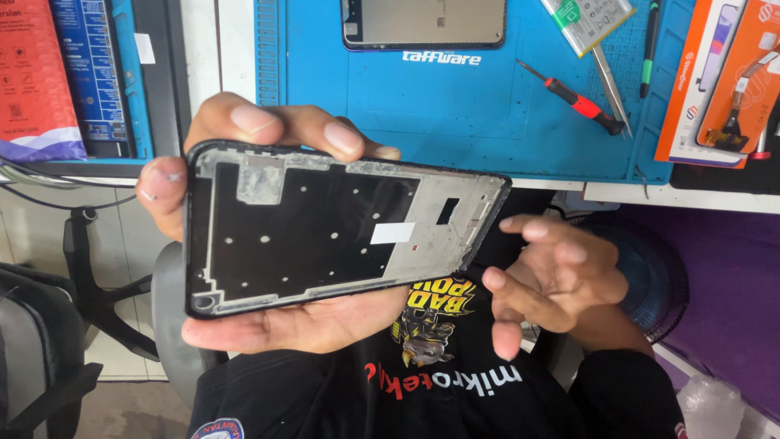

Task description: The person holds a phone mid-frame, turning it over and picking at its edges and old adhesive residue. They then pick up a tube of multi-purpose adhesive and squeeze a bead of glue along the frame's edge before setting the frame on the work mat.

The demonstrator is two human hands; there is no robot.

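Phone frame (325, 232): black rim, grey metal inner plate with dark centre panel, small holes, white sticker near its right end. Held landscape, slightly tilted, inner side facing up, in front of the lap, below the desk edge.

**Bare metal frame, rubbery mat**

The frame (325, 232) looks like matt grey metal edged in black plastic, its middle panel dull black, with rough patches of old adhesive and a small white paper-like sticker (392, 233). The far mat (455, 114) is blue, matt and rubbery. The screwdriver (573, 98) has a glossy red and black plastic grip. The shirt (439, 390) is soft black cloth with a print.
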